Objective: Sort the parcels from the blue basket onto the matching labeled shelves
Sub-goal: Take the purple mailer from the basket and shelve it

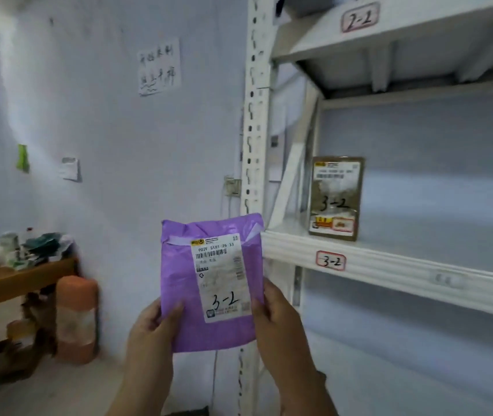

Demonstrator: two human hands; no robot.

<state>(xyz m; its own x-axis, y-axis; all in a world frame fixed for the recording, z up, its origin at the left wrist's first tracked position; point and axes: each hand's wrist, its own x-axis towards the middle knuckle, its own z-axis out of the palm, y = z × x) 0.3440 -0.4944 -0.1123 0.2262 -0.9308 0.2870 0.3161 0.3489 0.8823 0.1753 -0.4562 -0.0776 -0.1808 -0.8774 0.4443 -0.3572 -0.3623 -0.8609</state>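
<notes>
Single head view, facing forward, close to shelving (389,265), wall left

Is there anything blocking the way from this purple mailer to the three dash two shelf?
Nothing visible does. The purple plastic mailer faces open board on the white metal 3-2 shelf; the brown parcel stands near its left end.

Parcel storeroom: numbered shelves (389,265)

Glossy purple plastic parcel (209,283), matt white metal shelf (389,265), brown cardboard box (336,199)
</notes>
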